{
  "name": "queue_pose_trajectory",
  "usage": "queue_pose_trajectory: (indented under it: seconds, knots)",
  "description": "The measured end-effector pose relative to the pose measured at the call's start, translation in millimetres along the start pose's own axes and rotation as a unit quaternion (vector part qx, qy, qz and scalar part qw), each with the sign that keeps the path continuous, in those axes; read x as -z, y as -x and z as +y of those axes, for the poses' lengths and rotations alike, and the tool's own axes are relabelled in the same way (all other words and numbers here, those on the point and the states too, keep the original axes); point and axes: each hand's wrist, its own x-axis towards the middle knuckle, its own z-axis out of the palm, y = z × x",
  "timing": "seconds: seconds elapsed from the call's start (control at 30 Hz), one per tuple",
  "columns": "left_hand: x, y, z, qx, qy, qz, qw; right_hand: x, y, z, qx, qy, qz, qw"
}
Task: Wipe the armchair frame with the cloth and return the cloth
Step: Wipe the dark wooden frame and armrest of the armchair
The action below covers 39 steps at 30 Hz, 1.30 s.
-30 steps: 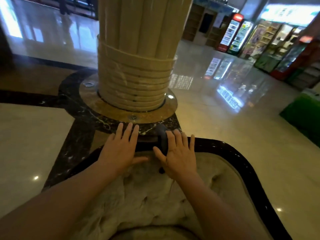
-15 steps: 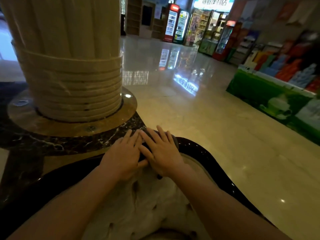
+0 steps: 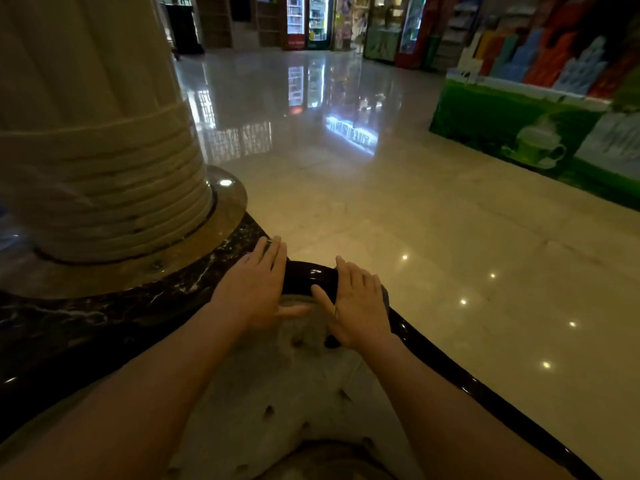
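Marble column (image 3: 97,161) just beyond frame (image 3: 308,277).

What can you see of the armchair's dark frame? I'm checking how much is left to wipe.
The frame is a glossy, dark, wood-like rail curving round the top of the pale tufted backrest. It catches ceiling-light glints. The left hand and the right hand lie flat on its top curve, a bare stretch between them. A grey cloth edge peeks from under the right hand.

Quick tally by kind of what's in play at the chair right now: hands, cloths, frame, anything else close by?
Hands: 2, left hand and right hand
Cloth: 1, cloth edge under right hand
Chair frame: 1, dark frame
Column: 1, column
Total: 5
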Motion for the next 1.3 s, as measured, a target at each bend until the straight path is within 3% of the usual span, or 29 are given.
queue_pose_trajectory:
  seconds: [0.17, 0.4, 0.63, 1.03, 1.17, 1.3]
  knots:
    - [1.0, -46.7, 72.5, -0.072, -0.037, -0.021, 0.997, -10.7, 51.8, 73.4, -0.096, 0.018, -0.024, 0.995]
    - [-41.2, -83.4, 215.3, -0.164, -0.026, -0.113, 0.98, -7.0, 117.6, 148.6, -0.129, 0.044, -0.041, 0.99]
    - [-75.3, -48.8, 317.0, -0.173, 0.002, -0.137, 0.975, 19.8, 198.7, 202.2, -0.158, 0.034, -0.047, 0.986]
    - [-75.4, 0.2, 411.2, -0.165, 0.105, -0.145, 0.97, 38.1, 330.5, 249.9, -0.258, 0.062, 0.009, 0.964]
    - [-66.4, 23.9, 434.4, -0.203, 0.11, -0.149, 0.961, 42.9, 382.0, 267.8, -0.285, 0.079, 0.005, 0.955]
    - [-66.1, 54.0, 468.7, -0.271, 0.065, -0.101, 0.955, 50.0, 434.7, 285.5, -0.332, 0.091, -0.031, 0.939]
